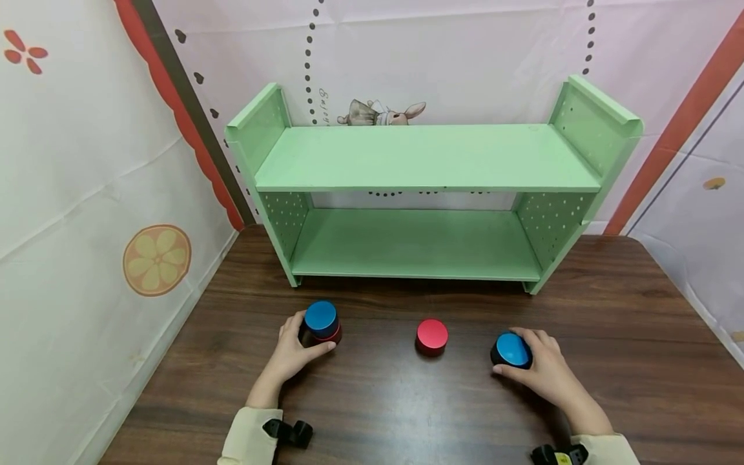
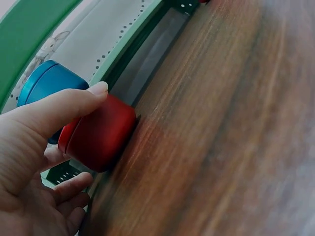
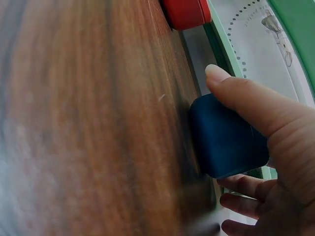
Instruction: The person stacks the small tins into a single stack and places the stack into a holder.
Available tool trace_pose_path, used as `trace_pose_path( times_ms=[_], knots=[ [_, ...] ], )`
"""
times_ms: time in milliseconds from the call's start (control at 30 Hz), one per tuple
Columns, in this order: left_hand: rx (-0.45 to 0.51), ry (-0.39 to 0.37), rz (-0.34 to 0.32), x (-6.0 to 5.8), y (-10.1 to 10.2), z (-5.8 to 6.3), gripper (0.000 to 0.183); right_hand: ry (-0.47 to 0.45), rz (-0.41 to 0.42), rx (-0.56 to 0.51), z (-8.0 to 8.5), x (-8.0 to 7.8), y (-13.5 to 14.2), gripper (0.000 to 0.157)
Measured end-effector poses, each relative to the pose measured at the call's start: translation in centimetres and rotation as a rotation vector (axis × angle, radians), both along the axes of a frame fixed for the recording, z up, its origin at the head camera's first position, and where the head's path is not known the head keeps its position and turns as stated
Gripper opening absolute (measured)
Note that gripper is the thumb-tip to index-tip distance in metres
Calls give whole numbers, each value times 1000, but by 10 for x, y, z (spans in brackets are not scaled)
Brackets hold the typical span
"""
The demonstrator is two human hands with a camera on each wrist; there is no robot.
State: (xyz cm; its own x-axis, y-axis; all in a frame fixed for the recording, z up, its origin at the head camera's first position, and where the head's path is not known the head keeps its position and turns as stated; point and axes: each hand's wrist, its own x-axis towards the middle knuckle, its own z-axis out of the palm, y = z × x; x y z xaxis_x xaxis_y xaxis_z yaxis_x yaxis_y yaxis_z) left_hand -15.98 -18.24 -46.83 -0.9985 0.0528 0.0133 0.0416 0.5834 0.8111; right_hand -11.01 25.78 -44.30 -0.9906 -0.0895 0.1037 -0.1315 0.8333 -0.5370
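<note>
On the left of the table, a blue round tin is stacked on a red round tin. My left hand curls round this stack, its thumb lying against the side of the red tin and its index finger reaching behind. Over on the right, another blue tin stands on the table, and my right hand holds it between thumb and fingers. Part of its far side is hidden by the hand. A second red tin stands by itself between the hands, untouched.
Behind the tins is a light green two-tier shelf with raised side panels. It stands at the back of the dark wooden table. Printed cloth hangs behind and at both sides.
</note>
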Motion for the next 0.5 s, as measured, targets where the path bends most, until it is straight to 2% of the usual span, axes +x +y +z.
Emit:
trace_pose_path(
  times_ms=[500],
  knots=[
    [-8,14,11,-1,2,-2,70,-25,6,-2,-2,-1,6,73]
  ],
)
